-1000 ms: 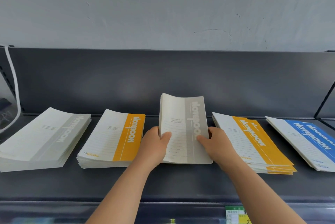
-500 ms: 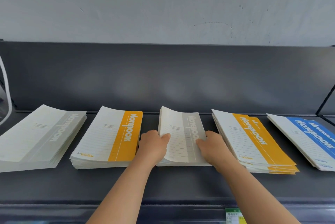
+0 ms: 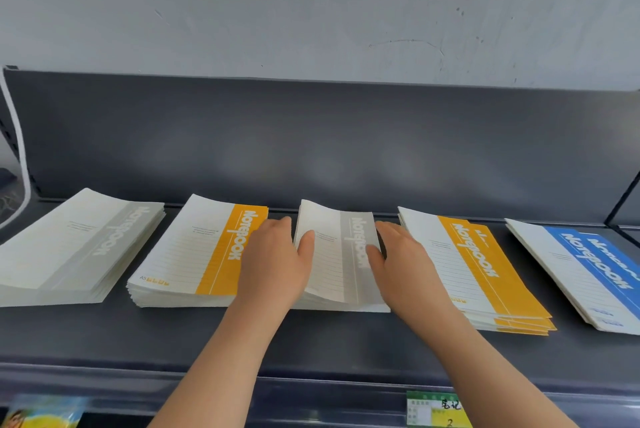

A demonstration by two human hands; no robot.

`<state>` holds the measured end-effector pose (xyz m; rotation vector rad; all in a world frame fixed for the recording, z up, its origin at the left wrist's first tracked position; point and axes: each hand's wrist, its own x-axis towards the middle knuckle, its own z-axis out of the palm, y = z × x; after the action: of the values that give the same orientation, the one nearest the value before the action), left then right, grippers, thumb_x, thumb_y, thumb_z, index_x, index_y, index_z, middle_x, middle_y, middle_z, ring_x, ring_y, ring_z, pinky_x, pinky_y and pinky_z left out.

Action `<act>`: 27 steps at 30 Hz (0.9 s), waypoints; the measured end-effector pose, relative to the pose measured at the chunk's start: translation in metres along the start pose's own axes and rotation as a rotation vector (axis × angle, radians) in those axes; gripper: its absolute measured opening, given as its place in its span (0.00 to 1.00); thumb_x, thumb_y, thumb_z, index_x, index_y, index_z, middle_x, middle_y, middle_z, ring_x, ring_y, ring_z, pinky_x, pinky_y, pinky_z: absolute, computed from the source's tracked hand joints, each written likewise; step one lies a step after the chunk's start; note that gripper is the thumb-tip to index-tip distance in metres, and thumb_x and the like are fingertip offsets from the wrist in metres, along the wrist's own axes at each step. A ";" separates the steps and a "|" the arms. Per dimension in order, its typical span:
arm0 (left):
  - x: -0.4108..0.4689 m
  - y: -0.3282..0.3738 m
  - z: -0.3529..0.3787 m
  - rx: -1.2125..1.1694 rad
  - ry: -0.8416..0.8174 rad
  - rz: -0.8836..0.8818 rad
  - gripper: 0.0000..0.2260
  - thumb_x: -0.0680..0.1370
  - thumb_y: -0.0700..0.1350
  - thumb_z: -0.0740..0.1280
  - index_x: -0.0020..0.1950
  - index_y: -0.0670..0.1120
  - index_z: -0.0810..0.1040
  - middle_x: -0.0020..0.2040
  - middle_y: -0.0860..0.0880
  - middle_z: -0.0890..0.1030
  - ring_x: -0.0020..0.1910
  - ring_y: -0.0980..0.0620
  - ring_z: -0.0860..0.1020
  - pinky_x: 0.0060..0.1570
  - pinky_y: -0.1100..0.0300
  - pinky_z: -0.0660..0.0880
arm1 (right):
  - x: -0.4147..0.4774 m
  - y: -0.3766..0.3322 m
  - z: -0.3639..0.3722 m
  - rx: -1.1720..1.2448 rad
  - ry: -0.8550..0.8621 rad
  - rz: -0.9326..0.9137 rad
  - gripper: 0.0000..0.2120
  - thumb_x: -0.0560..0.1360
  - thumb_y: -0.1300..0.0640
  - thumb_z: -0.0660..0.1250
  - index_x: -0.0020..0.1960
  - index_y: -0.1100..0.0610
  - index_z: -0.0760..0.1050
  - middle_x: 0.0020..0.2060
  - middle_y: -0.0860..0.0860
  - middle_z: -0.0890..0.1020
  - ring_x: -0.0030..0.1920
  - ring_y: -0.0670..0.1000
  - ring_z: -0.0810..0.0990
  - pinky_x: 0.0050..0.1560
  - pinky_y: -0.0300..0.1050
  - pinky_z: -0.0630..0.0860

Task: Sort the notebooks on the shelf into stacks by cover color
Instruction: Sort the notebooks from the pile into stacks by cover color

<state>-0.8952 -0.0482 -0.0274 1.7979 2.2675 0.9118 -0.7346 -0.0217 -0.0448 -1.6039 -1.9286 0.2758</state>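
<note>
Down at the front lip, a green-and-yellow price label [image 3: 438, 408] sat untouched as both forearms reached in over the dark shelf [image 3: 311, 341].

And down it went! The middle grey stack [image 3: 337, 254], propped up on its near edge a second ago, was now almost flat on the shelf, its far end much lower. I'd call that a set-down nearly finished, not a lift.

The left hand [image 3: 273, 264] gripped the stack's left edge, thumb hooked over the top cover and fingers running along the side. The right hand [image 3: 405, 268] mirrored it on the right edge, thumb pressing the grey title band. Whether any fingers were tucked underneath, I couldn't tell.

The stack looked thin-paged and floppy: the top cover was bowed up at its far left corner. It was cream with a grey strip and pale "Notebook" lettering.

It lay mid-row between two orange stacks, the left one [image 3: 194, 254] tidy and the right one [image 3: 478, 271] fanned. A blue stack [image 3: 588, 264] lay far right and a taller grey stack [image 3: 69, 244] far left. So grey and orange each had two stacks, and merging looked outstanding.

Behind stood the dark back panel [image 3: 311, 136].
</note>
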 end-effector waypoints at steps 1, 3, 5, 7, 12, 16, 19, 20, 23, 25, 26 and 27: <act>-0.002 0.004 -0.003 0.014 0.027 0.033 0.22 0.81 0.55 0.56 0.72 0.46 0.67 0.70 0.48 0.71 0.68 0.50 0.69 0.62 0.58 0.69 | -0.002 -0.003 -0.006 0.003 0.023 -0.018 0.10 0.80 0.55 0.57 0.59 0.53 0.71 0.57 0.47 0.76 0.48 0.46 0.75 0.45 0.37 0.69; -0.005 0.013 -0.007 0.014 0.067 0.101 0.20 0.81 0.55 0.57 0.70 0.46 0.69 0.67 0.49 0.73 0.65 0.51 0.71 0.60 0.60 0.70 | -0.004 -0.006 -0.021 -0.008 0.064 -0.023 0.11 0.80 0.55 0.57 0.61 0.54 0.71 0.59 0.48 0.75 0.54 0.49 0.75 0.47 0.36 0.67; -0.007 0.022 -0.009 0.009 0.078 0.167 0.20 0.81 0.55 0.57 0.69 0.47 0.69 0.66 0.49 0.73 0.64 0.52 0.71 0.59 0.61 0.69 | -0.006 -0.002 -0.038 -0.049 0.091 -0.008 0.14 0.80 0.55 0.58 0.64 0.56 0.69 0.62 0.49 0.74 0.59 0.50 0.73 0.51 0.38 0.67; -0.011 0.033 -0.009 0.002 0.049 0.206 0.22 0.81 0.55 0.56 0.72 0.48 0.66 0.70 0.50 0.70 0.68 0.52 0.68 0.64 0.60 0.67 | -0.009 0.011 -0.050 -0.115 0.113 0.021 0.19 0.80 0.53 0.57 0.70 0.56 0.65 0.68 0.49 0.70 0.66 0.50 0.70 0.59 0.40 0.67; -0.015 0.066 0.007 -0.016 -0.052 0.321 0.19 0.81 0.54 0.57 0.67 0.46 0.70 0.66 0.49 0.73 0.65 0.49 0.69 0.61 0.58 0.66 | -0.020 0.052 -0.075 -0.193 0.117 0.181 0.21 0.80 0.52 0.57 0.71 0.56 0.62 0.70 0.50 0.68 0.67 0.52 0.69 0.60 0.44 0.68; -0.019 0.095 0.033 -0.029 -0.159 0.349 0.15 0.80 0.54 0.59 0.60 0.46 0.72 0.61 0.49 0.74 0.61 0.47 0.70 0.55 0.57 0.68 | -0.023 0.084 -0.088 -0.251 0.091 0.254 0.19 0.79 0.51 0.58 0.68 0.56 0.65 0.66 0.51 0.71 0.63 0.54 0.72 0.57 0.48 0.71; -0.021 0.111 0.056 0.088 -0.228 0.352 0.16 0.80 0.56 0.58 0.58 0.45 0.72 0.57 0.47 0.75 0.57 0.47 0.71 0.51 0.56 0.69 | -0.021 0.105 -0.093 -0.247 0.019 0.306 0.18 0.79 0.49 0.58 0.66 0.56 0.67 0.62 0.52 0.74 0.59 0.54 0.74 0.54 0.47 0.71; -0.020 0.114 0.064 0.125 -0.246 0.338 0.17 0.80 0.56 0.58 0.58 0.44 0.72 0.56 0.46 0.76 0.56 0.47 0.72 0.49 0.57 0.69 | -0.019 0.112 -0.092 -0.232 -0.006 0.322 0.17 0.79 0.48 0.58 0.64 0.55 0.68 0.60 0.52 0.75 0.56 0.53 0.75 0.51 0.46 0.71; -0.017 0.126 0.086 0.136 -0.352 0.214 0.20 0.79 0.57 0.58 0.59 0.42 0.72 0.55 0.45 0.77 0.54 0.46 0.74 0.46 0.56 0.70 | -0.012 0.131 -0.088 -0.182 -0.119 0.343 0.18 0.78 0.45 0.57 0.63 0.54 0.68 0.59 0.51 0.76 0.54 0.52 0.76 0.50 0.44 0.72; -0.016 0.135 0.096 0.032 -0.452 0.092 0.19 0.79 0.56 0.59 0.58 0.42 0.71 0.52 0.46 0.79 0.47 0.49 0.76 0.41 0.58 0.72 | -0.011 0.139 -0.086 -0.113 -0.179 0.356 0.21 0.79 0.45 0.58 0.67 0.55 0.66 0.63 0.52 0.74 0.58 0.52 0.75 0.52 0.43 0.70; -0.015 0.140 0.098 -0.044 -0.485 0.043 0.17 0.79 0.56 0.60 0.56 0.42 0.72 0.48 0.47 0.79 0.42 0.51 0.77 0.37 0.59 0.72 | -0.011 0.142 -0.086 -0.077 -0.183 0.358 0.22 0.79 0.46 0.58 0.68 0.56 0.65 0.65 0.53 0.72 0.60 0.53 0.74 0.54 0.43 0.70; -0.014 0.144 0.099 -0.127 -0.499 0.003 0.16 0.79 0.55 0.60 0.53 0.42 0.74 0.44 0.48 0.79 0.39 0.52 0.77 0.35 0.59 0.72 | -0.011 0.146 -0.085 -0.041 -0.181 0.357 0.23 0.79 0.46 0.58 0.70 0.56 0.64 0.67 0.53 0.71 0.63 0.53 0.72 0.57 0.43 0.70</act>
<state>-0.7257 -0.0058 -0.0387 1.7329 1.8533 0.5139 -0.5655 -0.0147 -0.0569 -2.0081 -1.7748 0.5464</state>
